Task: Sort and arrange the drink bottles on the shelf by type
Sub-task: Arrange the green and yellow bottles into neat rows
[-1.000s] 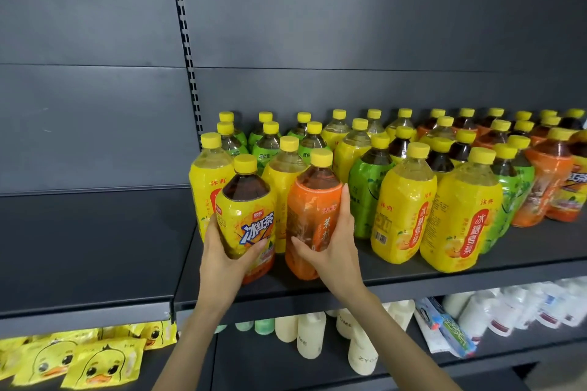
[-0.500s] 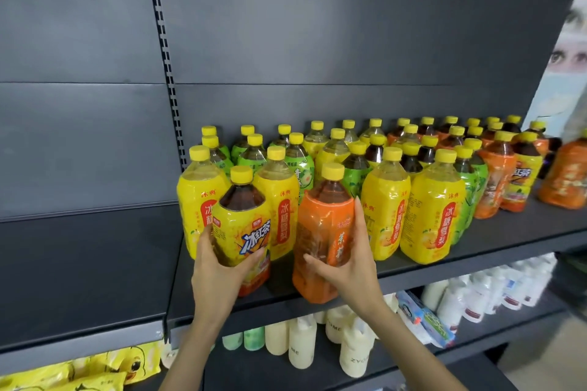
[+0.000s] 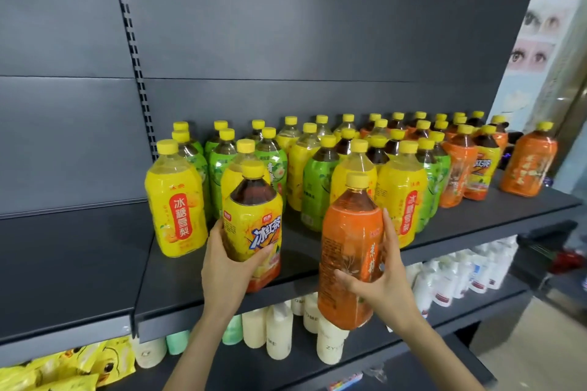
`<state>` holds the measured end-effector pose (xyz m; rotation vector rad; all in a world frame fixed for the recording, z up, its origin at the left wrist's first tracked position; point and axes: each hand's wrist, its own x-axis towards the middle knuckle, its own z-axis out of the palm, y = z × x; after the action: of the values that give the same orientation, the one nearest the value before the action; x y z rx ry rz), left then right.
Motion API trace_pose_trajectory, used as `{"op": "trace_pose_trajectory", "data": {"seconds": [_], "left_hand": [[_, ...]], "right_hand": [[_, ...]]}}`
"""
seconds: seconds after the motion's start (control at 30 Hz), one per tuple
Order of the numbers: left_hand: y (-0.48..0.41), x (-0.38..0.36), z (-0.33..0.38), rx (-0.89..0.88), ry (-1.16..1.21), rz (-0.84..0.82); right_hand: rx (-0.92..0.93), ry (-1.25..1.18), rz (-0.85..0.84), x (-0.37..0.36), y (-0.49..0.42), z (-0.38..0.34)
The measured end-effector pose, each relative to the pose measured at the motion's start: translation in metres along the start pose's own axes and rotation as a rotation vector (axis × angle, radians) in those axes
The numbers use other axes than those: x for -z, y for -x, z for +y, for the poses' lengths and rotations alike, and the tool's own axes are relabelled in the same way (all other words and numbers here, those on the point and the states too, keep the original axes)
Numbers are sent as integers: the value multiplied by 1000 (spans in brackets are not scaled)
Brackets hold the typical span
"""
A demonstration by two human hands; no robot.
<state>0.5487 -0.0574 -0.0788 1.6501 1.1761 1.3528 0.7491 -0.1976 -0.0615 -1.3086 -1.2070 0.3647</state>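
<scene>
Left grip: we are wrapping our left grip (image 3: 227, 267) round the lower half of the yellow iced-tea bottle (image 3: 254, 225), with the thumb lying across the front of its label.
Iced-tea bottle: it is leaning slightly, close to the front edge of the shelf (image 3: 190, 279); we cannot tell whether its base is touching the shelf.
Right grip: we are clasping the orange bottle (image 3: 349, 247) in our right grip (image 3: 381, 282), thumb on the front and fingers running up its right side.
Orange bottle: we are holding it upright in the air, its base hanging below and in front of the shelf's front edge.
Other drinks: yellow-capped bottles are standing in mixed rows behind, among them a yellow pear-drink bottle (image 3: 176, 206) at the front left, green bottles (image 3: 317, 194) in the middle, and a lone orange bottle (image 3: 529, 165) at the far right.
Below: pale bottles (image 3: 279, 330) are standing on the lower shelf, and yellow duck packets (image 3: 79, 365) are lying at the lower left.
</scene>
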Motion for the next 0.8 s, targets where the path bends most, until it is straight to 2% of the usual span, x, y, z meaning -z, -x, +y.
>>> {"op": "trace_pose_trajectory", "data": {"seconds": [0.13, 0.3, 0.57, 0.8], "left_hand": [[1, -25, 11, 8, -3, -32], [6, -54, 25, 19, -93, 23], [68, -99, 59, 51, 154, 181], [109, -162, 137, -47, 345, -6]], "right_hand": [[-19, -19, 35, 31, 5, 1], [-38, -28, 76, 88, 10, 0], [-35, -17, 118, 195, 24, 14], [-87, -50, 217, 262, 22, 33]]}}
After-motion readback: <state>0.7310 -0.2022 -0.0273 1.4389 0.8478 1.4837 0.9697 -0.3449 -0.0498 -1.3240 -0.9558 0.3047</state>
